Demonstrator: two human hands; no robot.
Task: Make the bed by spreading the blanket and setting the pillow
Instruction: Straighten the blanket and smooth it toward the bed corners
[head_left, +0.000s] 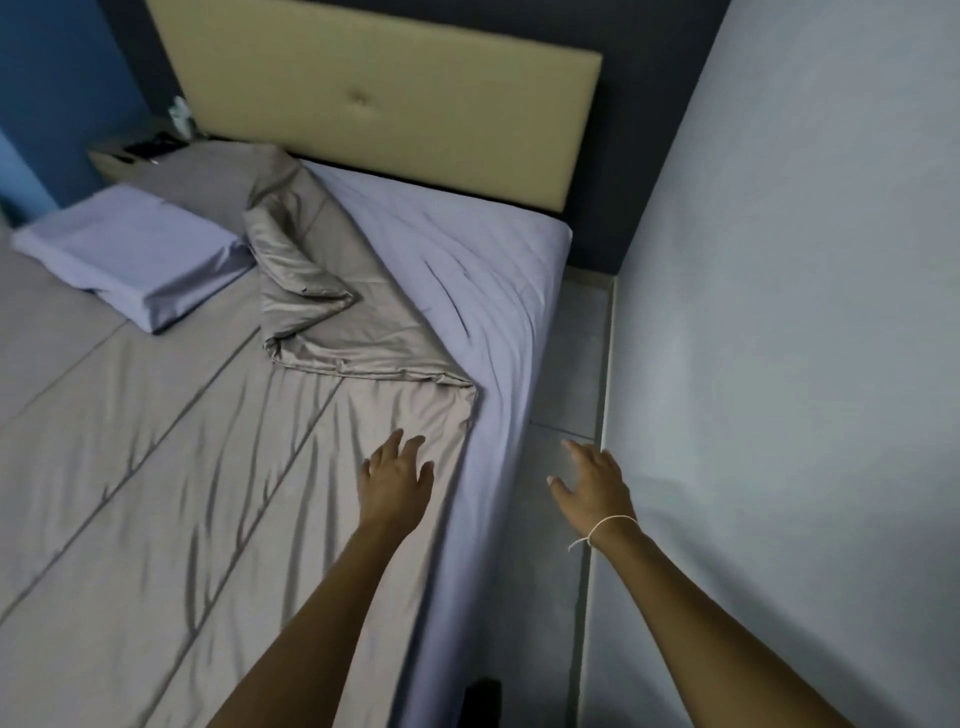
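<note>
While crumpled: one blanket (208, 441), one pillow (135, 254).

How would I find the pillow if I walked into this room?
Look at the big bed with the tan headboard. A shiny grey-beige blanket covers most of it, and the pillow lies on the blanket towards the far left side. It is the only flat, pale lavender block there, smooth and boxy beside the blanket's crumpled fold.

one blanket (218, 467), one pillow (135, 254), one headboard (384, 98), two hands (397, 483)
</note>
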